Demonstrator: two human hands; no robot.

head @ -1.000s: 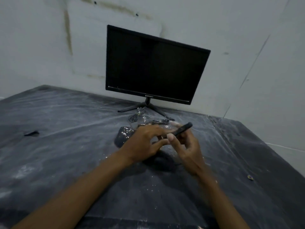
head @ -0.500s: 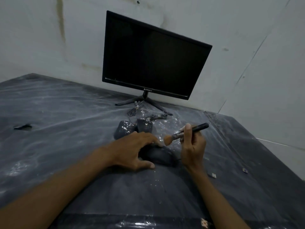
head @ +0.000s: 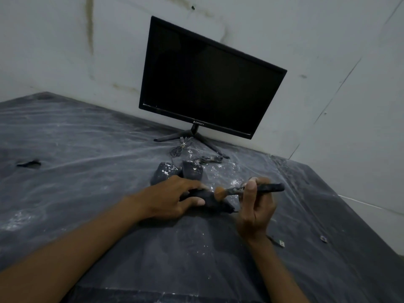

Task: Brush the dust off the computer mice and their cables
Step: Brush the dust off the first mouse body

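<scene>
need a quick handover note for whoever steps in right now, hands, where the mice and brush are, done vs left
Left hand: grips the near mouse and steadies it on the plastic-covered table.
Right hand: holds the brush, bristles on the top of that mouse.
Two more mice sit side by side behind it, with white dust on them; their cables lie coiled by the monitor stand.
Done: near mouse being brushed, looks mostly clean.
Left: the two dusty mice and all the cables.

Two mice (head: pixel 178 172) behind held mouse (head: pixel 209 200); monitor (head: pixel 207 79) behind them, on table (head: pixel 87 149).
</scene>
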